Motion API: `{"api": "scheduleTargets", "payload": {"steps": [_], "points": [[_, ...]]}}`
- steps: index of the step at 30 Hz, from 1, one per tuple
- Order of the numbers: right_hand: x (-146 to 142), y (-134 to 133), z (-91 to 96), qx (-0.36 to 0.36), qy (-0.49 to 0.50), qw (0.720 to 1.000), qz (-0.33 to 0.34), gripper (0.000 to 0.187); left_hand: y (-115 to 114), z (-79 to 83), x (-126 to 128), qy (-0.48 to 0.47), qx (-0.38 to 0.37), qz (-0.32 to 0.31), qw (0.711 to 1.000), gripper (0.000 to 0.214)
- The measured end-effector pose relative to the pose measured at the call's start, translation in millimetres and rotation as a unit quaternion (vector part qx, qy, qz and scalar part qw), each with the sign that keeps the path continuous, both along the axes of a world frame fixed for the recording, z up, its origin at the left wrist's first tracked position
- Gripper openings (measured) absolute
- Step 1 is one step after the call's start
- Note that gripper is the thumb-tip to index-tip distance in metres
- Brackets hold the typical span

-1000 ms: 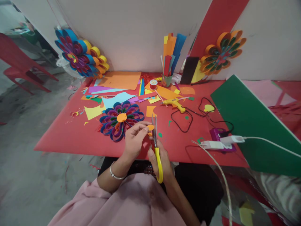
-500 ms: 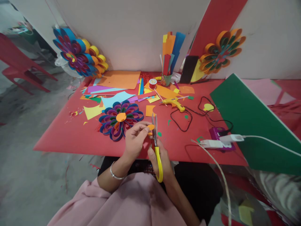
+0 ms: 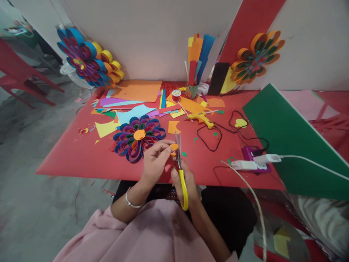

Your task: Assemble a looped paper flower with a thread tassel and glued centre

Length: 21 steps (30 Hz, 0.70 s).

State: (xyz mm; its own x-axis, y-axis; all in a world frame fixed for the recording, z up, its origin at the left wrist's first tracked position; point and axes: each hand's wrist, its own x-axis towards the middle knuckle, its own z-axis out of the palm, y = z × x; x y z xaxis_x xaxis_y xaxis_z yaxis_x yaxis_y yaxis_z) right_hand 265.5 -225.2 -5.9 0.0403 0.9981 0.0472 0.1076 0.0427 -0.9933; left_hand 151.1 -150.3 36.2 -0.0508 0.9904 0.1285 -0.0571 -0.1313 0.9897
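Observation:
My left hand (image 3: 156,160) pinches a small orange paper piece (image 3: 173,147) above the near edge of the red table (image 3: 76,156). My right hand (image 3: 185,183) grips yellow-handled scissors (image 3: 182,174), whose blades point up and meet the orange piece. A finished paper flower (image 3: 138,137) of blue, purple and green loops with an orange centre lies flat just left of my left hand.
A yellow glue gun (image 3: 202,118) with a black cord lies beyond the scissors. Coloured paper sheets and scraps (image 3: 137,91) cover the far table. A cup of paper strips (image 3: 194,89), a green board (image 3: 289,134), a white power strip (image 3: 247,165) and wall flowers (image 3: 255,58) surround the spot.
Both hands stay in place with the paper and scissors. The view has shifted slightly, so everything sits a little lower-left to upper in frame.

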Motion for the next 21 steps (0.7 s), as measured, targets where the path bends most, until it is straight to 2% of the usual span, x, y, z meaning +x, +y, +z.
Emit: {"api": "scheduleTargets", "payload": {"steps": [13,21], "points": [[0.2,-1.2,0.2,-0.007,0.007,1.0,-0.008,0.044,-1.2,3.9,2.4,-0.011,-0.002,0.002,1.0,0.02],[-0.3,-0.8,1.8,0.009,0.008,1.0,-0.005,0.036,-1.0,2.0,1.3,-0.017,-0.013,0.01,1.0,0.02]]}}
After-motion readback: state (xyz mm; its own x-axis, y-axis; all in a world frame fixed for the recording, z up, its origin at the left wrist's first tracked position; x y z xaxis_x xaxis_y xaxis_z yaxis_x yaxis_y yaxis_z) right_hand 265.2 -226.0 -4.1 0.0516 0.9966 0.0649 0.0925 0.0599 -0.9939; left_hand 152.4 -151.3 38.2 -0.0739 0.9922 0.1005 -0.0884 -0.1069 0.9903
